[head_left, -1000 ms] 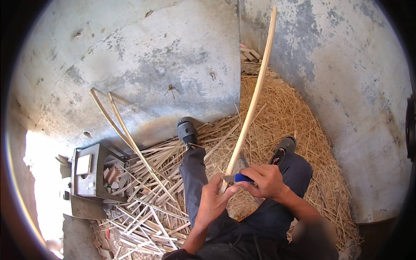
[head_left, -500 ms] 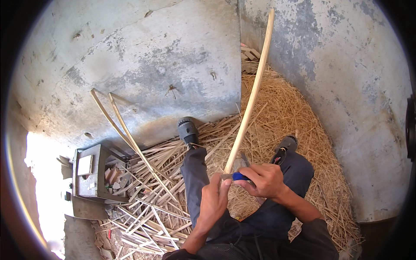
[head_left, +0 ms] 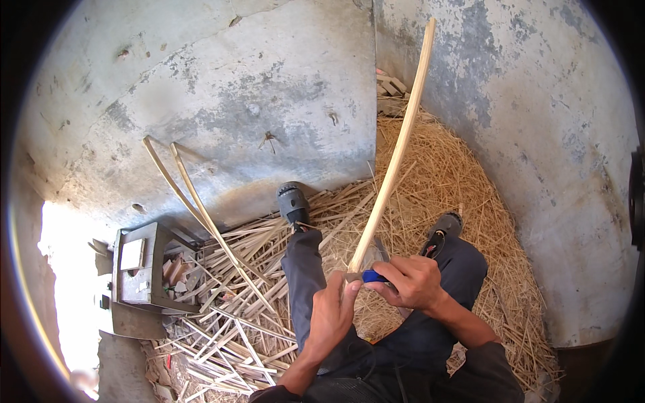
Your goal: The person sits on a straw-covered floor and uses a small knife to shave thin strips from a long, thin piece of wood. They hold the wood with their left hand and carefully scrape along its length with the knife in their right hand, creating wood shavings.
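A: Where is the long wooden strip?

B: In front of the person. Its near end sits in the left hand; the rest slants up and away, passing between the two shoes in this view.

A: How are the hands closed?

B: The left pinches the strip's end, thumb beside the blade. The right hand is wrapped around the handle of a blue-handled knife, blade crosswise to the wood.

A: Why so close together?

B: Probably for control: gripping right at the blade should steady the wood there. The spread legs seem to leave room for its length.

A: Any containers?

B: To the left, a grey box-like frame, open on one side. Broken, reddish-brown pieces show at the opening; I can't tell whether they lie inside or just behind.

A: And around it?

B: Two long, bent strips slope up by the wall, thin slats lie criss-crossed below, and straw-coloured shavings heap up to the right.
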Tool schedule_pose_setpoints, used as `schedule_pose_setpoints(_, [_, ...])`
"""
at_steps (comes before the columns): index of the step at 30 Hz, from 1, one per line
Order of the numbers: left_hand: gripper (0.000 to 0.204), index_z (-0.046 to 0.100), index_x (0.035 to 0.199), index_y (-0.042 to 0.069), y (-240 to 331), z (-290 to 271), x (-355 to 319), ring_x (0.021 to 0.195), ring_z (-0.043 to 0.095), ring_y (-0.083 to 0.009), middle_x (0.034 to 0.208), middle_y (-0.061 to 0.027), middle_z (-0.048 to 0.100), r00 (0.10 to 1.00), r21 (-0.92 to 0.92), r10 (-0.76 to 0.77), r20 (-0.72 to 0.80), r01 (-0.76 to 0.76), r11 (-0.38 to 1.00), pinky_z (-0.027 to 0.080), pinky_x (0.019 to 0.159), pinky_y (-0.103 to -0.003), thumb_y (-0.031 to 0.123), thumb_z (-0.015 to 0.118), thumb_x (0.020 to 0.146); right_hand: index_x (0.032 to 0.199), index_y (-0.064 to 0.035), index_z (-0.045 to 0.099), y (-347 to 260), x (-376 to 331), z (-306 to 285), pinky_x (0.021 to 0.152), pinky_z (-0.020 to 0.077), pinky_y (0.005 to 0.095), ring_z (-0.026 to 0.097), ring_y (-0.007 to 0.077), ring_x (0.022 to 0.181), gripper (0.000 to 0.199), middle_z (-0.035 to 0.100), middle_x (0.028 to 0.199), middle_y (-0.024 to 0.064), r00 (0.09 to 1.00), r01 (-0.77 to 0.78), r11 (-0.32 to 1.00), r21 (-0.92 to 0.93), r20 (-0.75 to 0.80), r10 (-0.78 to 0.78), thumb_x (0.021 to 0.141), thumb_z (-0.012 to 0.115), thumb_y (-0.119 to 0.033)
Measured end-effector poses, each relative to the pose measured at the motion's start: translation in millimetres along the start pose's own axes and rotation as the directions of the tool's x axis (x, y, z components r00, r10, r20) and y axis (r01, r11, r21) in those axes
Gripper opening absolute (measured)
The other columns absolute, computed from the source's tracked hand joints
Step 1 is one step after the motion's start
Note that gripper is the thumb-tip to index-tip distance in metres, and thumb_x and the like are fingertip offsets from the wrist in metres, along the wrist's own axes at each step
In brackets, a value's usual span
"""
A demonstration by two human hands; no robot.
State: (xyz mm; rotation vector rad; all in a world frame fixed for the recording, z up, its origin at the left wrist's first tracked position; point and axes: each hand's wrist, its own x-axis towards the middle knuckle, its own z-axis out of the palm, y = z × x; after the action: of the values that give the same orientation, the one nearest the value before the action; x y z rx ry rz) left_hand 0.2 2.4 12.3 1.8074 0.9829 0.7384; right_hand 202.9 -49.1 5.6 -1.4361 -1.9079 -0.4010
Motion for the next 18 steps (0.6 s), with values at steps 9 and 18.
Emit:
schedule_pose_setpoints(9, [0.028, 0.064, 0.111, 0.000, 3, 2, 0, 0.063, 0.065, -0.0412, 0.071, -0.0220, 0.064, 1.000, -0.026, 0.010, -0.019, -0.010, 1.000, 0.049, 0.060, -0.045, 0.028, 0.060, 0.110, 0.095, -0.0106, 0.075, -5, 0, -3, 0.047, 0.0449, 0.0335, 0.057, 0.0189, 0.050, 0.032, 0.057, 0.065, 0.0007, 0.999, -0.039, 0.999, -0.001, 0.005, 0.039, 0.093, 0.079, -0.042])
schedule_pose_setpoints(18, [0.030, 0.060, 0.097, -0.002, -23, -1, -25, 0.053, 0.052, -0.0335, 0.063, -0.0203, 0.054, 0.998, 0.070, -0.017, 0.059, 0.013, 0.997, 0.041, 0.055, -0.043, 0.026, 0.066, 0.106, 0.108, -0.0017, 0.074, 90, 21, -54, 0.062, 0.0530, 0.0377, 0.072, 0.0269, 0.067, 0.033, 0.073, 0.080, 0.0150, 0.740, -0.595, 0.801, 0.059, -0.349, 0.575, 0.105, 0.067, -0.034])
